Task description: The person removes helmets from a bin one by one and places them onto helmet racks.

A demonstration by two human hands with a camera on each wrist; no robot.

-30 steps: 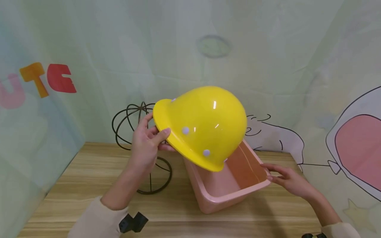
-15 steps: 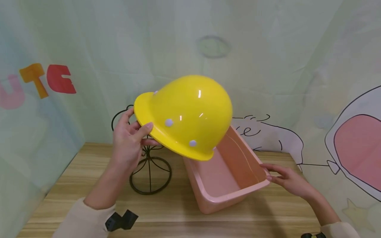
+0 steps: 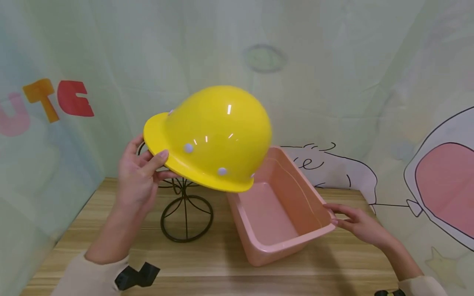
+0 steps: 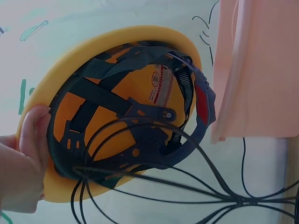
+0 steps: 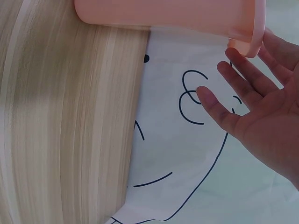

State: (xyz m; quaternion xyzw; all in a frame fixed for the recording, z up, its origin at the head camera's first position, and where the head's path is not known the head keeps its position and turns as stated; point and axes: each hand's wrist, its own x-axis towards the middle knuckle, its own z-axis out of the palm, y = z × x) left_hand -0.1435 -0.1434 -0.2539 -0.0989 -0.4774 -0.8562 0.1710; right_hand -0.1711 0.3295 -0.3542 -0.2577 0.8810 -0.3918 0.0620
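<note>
Helmet [image 3: 209,135], yellow and glossy, hangs in the air above the black wire stand [image 3: 186,213], held by its brim in the left hand [image 3: 138,179], thumb on top and fingers curled beneath. To its right the pink tub [image 3: 292,242] sits on the wooden table [image 3: 111,213]. The right hand [image 3: 357,224] lies at the tub's right rim, fingers straight and relaxed, gripping nothing.
</note>
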